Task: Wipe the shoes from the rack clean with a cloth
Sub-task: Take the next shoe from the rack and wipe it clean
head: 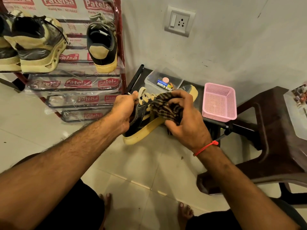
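Observation:
A black shoe with a yellow sole [144, 130] and pale laces is held in the air at the centre. My left hand [123, 110] grips its heel and collar end. My right hand [186, 120] holds a bunched brown striped cloth [167, 107] against the shoe's side, fingers curled round it. The matching black and yellow shoe [103, 45] stands on the upper shelf of the red rack [122, 67]. A bulkier black and beige pair [36, 45] sits to its left on the same shelf.
A pink mesh basket [219, 102] and a clear box of small items [163, 82] stand on a low dark stand by the wall. A dark brown plastic chair [272, 146] is at the right. My bare feet show on the tiled floor below.

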A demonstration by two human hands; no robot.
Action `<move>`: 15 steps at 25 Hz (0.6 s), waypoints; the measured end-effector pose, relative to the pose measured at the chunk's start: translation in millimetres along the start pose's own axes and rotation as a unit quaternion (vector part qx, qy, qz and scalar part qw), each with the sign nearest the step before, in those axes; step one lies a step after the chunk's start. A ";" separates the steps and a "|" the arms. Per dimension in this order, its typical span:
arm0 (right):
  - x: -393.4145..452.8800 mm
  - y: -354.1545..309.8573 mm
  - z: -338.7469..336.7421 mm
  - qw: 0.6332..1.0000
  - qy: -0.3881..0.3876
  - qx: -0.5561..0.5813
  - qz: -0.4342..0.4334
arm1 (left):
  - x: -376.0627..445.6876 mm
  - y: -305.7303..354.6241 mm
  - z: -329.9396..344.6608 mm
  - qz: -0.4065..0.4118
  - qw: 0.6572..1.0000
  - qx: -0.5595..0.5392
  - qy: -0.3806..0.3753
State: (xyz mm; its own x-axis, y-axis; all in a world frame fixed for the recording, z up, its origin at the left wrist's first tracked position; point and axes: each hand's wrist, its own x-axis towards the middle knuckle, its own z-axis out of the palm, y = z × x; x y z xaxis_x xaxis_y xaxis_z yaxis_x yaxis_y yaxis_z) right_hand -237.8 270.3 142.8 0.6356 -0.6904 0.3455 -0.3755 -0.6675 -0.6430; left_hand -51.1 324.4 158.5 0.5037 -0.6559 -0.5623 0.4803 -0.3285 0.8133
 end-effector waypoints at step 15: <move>-8.3 16.5 14.8 0.944 -0.061 -0.320 -0.058 | -3.6 -9.5 8.4 -0.012 1.000 0.023 -0.010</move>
State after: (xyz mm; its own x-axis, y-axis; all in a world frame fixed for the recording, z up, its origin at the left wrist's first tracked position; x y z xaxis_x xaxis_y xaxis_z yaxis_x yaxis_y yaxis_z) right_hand -239.3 269.2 119.2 0.7557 -0.5907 0.2827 -0.6042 -0.7954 -0.0468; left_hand -63.5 324.1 154.1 0.4777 -0.6610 -0.5786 0.4579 -0.3748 0.8062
